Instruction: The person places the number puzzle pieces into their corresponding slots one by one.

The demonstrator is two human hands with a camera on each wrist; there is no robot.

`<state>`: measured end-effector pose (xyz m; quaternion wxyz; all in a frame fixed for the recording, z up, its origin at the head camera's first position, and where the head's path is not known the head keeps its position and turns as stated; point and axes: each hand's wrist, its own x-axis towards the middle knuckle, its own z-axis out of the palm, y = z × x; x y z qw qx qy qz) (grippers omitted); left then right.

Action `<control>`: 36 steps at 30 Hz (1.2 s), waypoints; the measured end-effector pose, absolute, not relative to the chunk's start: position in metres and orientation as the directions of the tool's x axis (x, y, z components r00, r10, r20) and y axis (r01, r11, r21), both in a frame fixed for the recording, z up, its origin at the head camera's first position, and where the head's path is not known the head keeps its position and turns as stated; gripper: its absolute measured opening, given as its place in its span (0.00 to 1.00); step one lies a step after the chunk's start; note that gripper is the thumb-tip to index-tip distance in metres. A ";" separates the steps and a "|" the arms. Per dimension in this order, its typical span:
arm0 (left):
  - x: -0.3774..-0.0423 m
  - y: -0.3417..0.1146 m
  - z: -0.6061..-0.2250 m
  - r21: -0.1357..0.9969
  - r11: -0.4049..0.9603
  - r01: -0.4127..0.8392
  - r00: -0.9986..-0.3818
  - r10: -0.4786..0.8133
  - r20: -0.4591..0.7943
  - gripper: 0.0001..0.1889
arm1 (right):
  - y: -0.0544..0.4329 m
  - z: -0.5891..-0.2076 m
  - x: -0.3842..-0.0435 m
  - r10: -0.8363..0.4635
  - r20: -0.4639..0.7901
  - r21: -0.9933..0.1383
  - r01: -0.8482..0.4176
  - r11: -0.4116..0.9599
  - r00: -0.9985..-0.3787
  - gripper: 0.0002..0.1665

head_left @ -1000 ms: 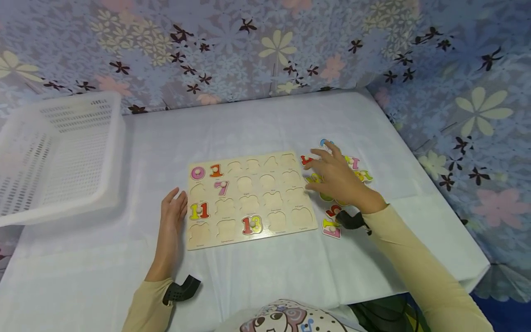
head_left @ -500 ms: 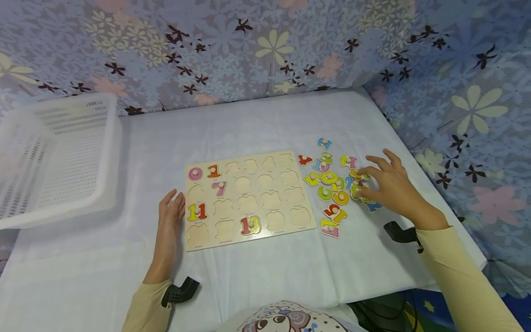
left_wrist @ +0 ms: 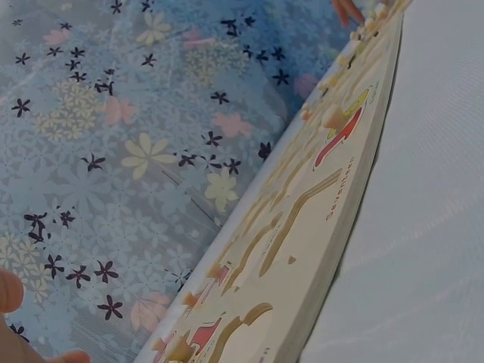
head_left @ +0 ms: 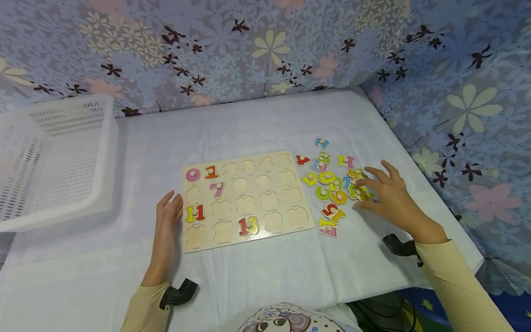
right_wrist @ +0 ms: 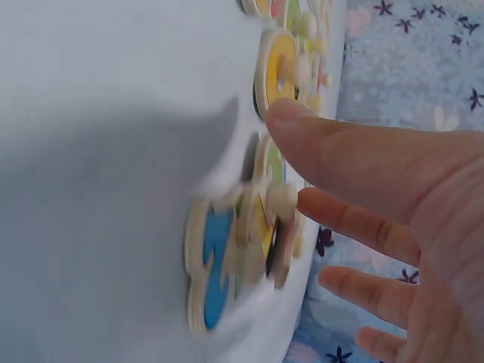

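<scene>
A wooden number puzzle board [head_left: 232, 237] lies on the table with several numbers in its recesses, among them a pink 0 [head_left: 192, 174], a pink 7 [head_left: 216, 188] and an 11 [head_left: 195, 213]. My left hand [head_left: 168, 221] rests at the board's left edge, fingers relaxed. To the right of the board is a loose heap of knobbed number pieces [head_left: 327, 178]. My right hand [head_left: 392, 198] is spread at the heap's right side. In the right wrist view its index fingertip is right by a wooden knob [right_wrist: 283, 200], over a blue piece [right_wrist: 215, 268]; the thumb stands apart.
A white plastic basket [head_left: 109, 152] stands at the left of the table. White cloth [head_left: 257, 124] covers the tabletop. Flowered fabric [head_left: 232, 60] hangs behind and to the right.
My right hand has moved right from over the heap's middle to its right side, uncovering more pieces, then slightly nearer me. My left hand has stayed by the board.
</scene>
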<state>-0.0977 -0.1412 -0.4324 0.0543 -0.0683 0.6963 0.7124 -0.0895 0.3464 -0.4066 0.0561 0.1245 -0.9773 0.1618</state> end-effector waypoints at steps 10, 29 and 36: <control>-0.100 -0.143 -0.438 0.989 -0.020 -0.150 -0.988 -0.029 -0.150 0.33 | 0.319 -0.417 -0.096 -0.250 0.218 -0.252 -0.302 0.919 -0.943 0.20; -0.099 -0.147 -0.433 0.991 -0.015 -0.134 -0.991 -0.030 -0.134 0.31 | 0.267 -0.394 -0.139 -0.399 0.277 -0.315 -0.475 0.822 -0.874 0.19; -0.102 -0.150 -0.443 0.991 0.006 -0.137 -0.989 -0.048 -0.136 0.34 | 0.206 -0.398 -0.189 -0.649 0.189 -0.255 -0.675 0.692 -0.737 0.17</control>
